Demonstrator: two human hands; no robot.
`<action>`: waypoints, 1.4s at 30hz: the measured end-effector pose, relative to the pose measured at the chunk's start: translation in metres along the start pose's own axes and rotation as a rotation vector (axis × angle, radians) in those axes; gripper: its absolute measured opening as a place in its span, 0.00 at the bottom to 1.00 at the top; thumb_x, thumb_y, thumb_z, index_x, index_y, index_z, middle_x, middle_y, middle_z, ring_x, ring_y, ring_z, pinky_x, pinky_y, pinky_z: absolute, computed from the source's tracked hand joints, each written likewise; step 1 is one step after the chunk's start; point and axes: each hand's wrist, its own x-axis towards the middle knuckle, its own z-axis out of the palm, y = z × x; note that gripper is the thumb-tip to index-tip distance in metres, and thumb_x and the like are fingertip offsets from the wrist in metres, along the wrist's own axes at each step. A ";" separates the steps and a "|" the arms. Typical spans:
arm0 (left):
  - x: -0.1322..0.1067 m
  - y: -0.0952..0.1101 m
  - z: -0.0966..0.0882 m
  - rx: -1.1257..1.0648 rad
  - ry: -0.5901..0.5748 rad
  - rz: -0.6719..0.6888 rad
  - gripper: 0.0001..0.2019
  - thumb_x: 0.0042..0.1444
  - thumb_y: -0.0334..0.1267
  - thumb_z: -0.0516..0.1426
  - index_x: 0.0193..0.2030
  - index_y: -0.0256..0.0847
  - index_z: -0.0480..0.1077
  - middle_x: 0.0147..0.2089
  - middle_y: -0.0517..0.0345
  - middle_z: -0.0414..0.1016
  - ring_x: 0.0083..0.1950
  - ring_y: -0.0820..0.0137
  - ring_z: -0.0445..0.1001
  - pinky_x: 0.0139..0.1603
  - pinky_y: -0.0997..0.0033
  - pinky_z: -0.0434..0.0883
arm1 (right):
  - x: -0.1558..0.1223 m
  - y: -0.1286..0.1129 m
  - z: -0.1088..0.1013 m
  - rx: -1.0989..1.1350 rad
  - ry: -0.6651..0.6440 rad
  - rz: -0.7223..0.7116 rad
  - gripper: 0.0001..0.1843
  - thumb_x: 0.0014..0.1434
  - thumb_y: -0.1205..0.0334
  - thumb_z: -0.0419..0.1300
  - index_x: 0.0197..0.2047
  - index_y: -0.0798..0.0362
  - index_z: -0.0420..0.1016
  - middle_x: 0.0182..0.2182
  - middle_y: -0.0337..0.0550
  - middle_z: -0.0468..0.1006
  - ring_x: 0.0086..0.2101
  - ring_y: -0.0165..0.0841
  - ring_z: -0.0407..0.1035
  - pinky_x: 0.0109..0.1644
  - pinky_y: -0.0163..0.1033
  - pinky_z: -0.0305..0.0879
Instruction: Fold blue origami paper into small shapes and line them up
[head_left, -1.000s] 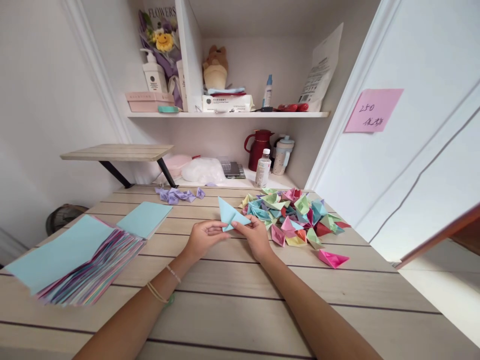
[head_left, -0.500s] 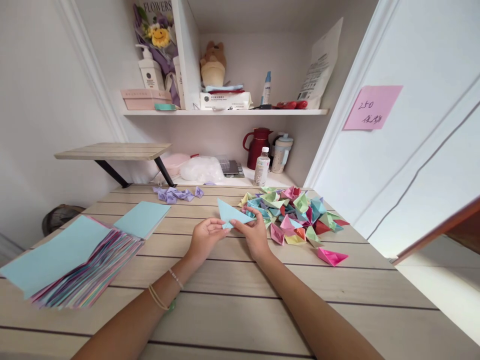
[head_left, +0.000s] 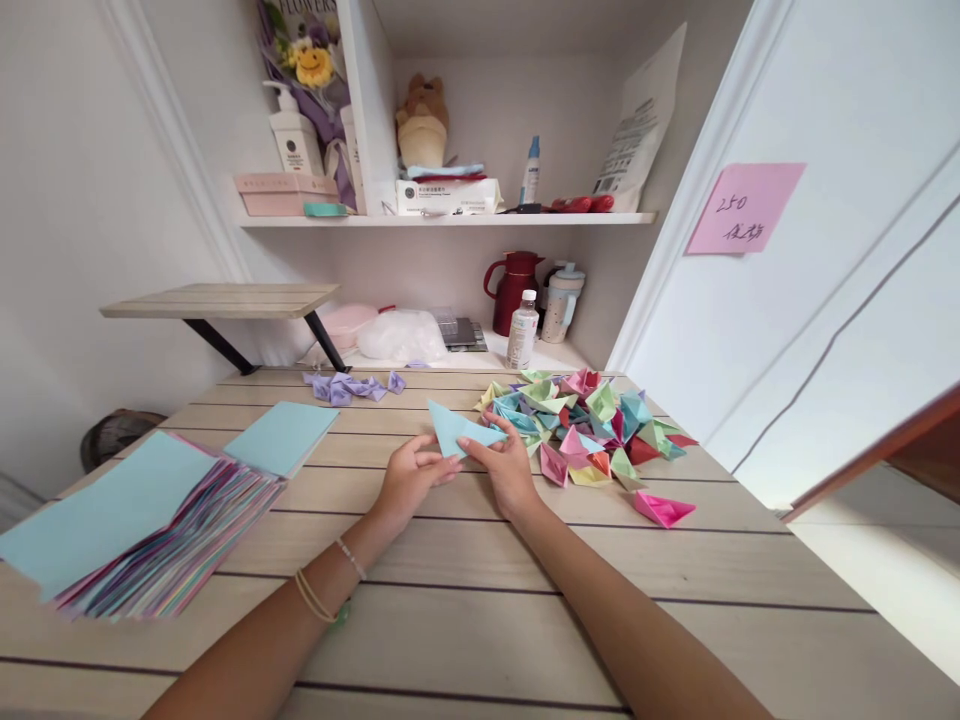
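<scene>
A folded piece of light blue paper (head_left: 450,428), triangular in outline, is held up a little over the table in front of me. My right hand (head_left: 508,465) pinches it, thumb on the near face and fingers behind. My left hand (head_left: 409,475) is at its lower left corner, thumb and fingertips closed there on the paper's edge. Just right of my right hand spreads a heap of folded paper boats (head_left: 577,410) in many colours. One pink paper boat (head_left: 664,509) lies apart at the heap's near side.
On the left lie a fanned stack of coloured paper (head_left: 120,510) and a smaller light blue pile (head_left: 281,438). Small purple folded papers (head_left: 352,388) sit near a raised wooden stand (head_left: 221,300). Behind the heap are a bottle (head_left: 522,330), a red jug (head_left: 516,290) and a tumbler (head_left: 561,305).
The view has shifted slightly. My left fingers have moved a little along the blue paper's lower edge; my right hand keeps its pinch.
</scene>
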 end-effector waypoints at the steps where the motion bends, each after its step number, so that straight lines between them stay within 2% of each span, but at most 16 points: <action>1: 0.000 0.000 0.000 0.012 -0.014 -0.004 0.22 0.37 0.37 0.65 0.40 0.34 0.67 0.30 0.49 0.77 0.34 0.65 0.76 0.40 0.66 0.72 | 0.000 0.000 0.000 -0.002 -0.001 -0.001 0.39 0.32 0.59 0.70 0.49 0.53 0.61 0.16 0.27 0.62 0.21 0.28 0.64 0.29 0.35 0.64; 5: -0.001 0.000 0.000 0.047 -0.054 -0.007 0.15 0.39 0.38 0.64 0.33 0.33 0.71 0.31 0.49 0.77 0.35 0.65 0.76 0.41 0.68 0.72 | 0.000 0.000 0.000 -0.006 -0.004 0.007 0.38 0.32 0.58 0.70 0.48 0.52 0.62 0.15 0.27 0.63 0.20 0.27 0.63 0.28 0.35 0.63; 9: -0.001 0.000 -0.001 0.053 -0.046 -0.009 0.13 0.39 0.38 0.64 0.31 0.33 0.71 0.30 0.49 0.77 0.34 0.65 0.76 0.40 0.68 0.72 | 0.002 0.002 -0.001 -0.006 0.006 0.012 0.37 0.32 0.58 0.70 0.47 0.53 0.63 0.14 0.25 0.59 0.18 0.25 0.60 0.25 0.33 0.62; 12: -0.001 0.000 -0.001 0.055 -0.046 -0.012 0.12 0.38 0.38 0.64 0.30 0.33 0.71 0.29 0.50 0.77 0.33 0.65 0.76 0.39 0.69 0.73 | 0.002 0.003 -0.002 0.000 0.011 0.019 0.38 0.32 0.59 0.70 0.48 0.53 0.62 0.14 0.25 0.59 0.18 0.26 0.61 0.26 0.33 0.62; 15: -0.001 0.002 -0.001 0.045 -0.030 -0.007 0.13 0.38 0.38 0.64 0.30 0.33 0.71 0.29 0.50 0.77 0.33 0.66 0.76 0.39 0.69 0.73 | 0.001 0.003 -0.001 0.024 -0.028 0.043 0.39 0.33 0.59 0.70 0.49 0.52 0.60 0.14 0.25 0.62 0.20 0.28 0.65 0.30 0.35 0.65; 19: -0.001 0.006 -0.001 0.018 0.007 -0.010 0.12 0.38 0.36 0.64 0.31 0.33 0.72 0.29 0.49 0.77 0.32 0.67 0.76 0.39 0.69 0.73 | -0.002 0.004 0.000 0.057 -0.139 0.095 0.38 0.35 0.61 0.70 0.49 0.51 0.57 0.18 0.29 0.71 0.24 0.30 0.70 0.35 0.38 0.66; 24: 0.000 0.006 -0.002 0.014 0.031 -0.013 0.12 0.38 0.35 0.64 0.31 0.32 0.71 0.28 0.49 0.77 0.32 0.68 0.76 0.38 0.70 0.73 | -0.003 0.006 0.001 0.113 -0.141 0.140 0.36 0.33 0.62 0.70 0.46 0.53 0.59 0.23 0.36 0.76 0.28 0.35 0.72 0.37 0.42 0.68; 29: 0.001 0.005 -0.002 0.025 0.022 -0.021 0.13 0.38 0.35 0.64 0.32 0.31 0.71 0.30 0.49 0.77 0.33 0.68 0.76 0.39 0.71 0.73 | -0.001 0.007 0.003 0.231 -0.161 0.187 0.30 0.33 0.65 0.70 0.39 0.53 0.61 0.26 0.40 0.78 0.29 0.34 0.73 0.39 0.41 0.69; 36: 0.001 0.005 -0.002 0.026 0.018 -0.022 0.13 0.39 0.35 0.64 0.33 0.31 0.71 0.30 0.48 0.77 0.33 0.68 0.76 0.38 0.71 0.73 | -0.001 0.004 0.003 0.280 -0.126 0.230 0.31 0.32 0.68 0.70 0.41 0.53 0.61 0.26 0.39 0.78 0.29 0.34 0.73 0.38 0.40 0.71; 42: 0.001 0.005 -0.002 0.024 0.019 -0.027 0.13 0.38 0.35 0.65 0.32 0.31 0.71 0.30 0.49 0.77 0.32 0.68 0.76 0.38 0.72 0.73 | -0.003 -0.003 0.004 0.274 -0.133 0.226 0.26 0.34 0.64 0.70 0.36 0.54 0.63 0.26 0.39 0.77 0.27 0.32 0.73 0.36 0.38 0.71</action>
